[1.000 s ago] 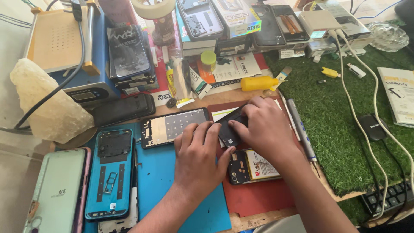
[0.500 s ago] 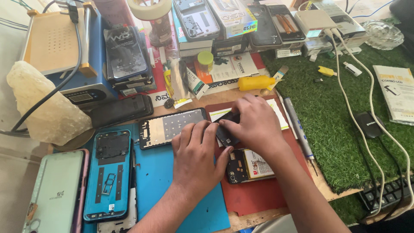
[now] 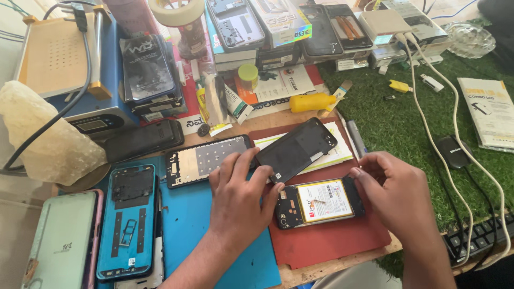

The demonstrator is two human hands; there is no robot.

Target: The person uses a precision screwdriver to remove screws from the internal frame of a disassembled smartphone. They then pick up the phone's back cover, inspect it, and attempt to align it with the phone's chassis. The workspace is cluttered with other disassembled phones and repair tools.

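The phone screen (image 3: pixel 296 149) is black. The open phone (image 3: pixel 319 202) is black with a white and yellow battery. It lies on a red mat (image 3: pixel 332 241), beside a blue mat (image 3: pixel 193 225) and green grass.
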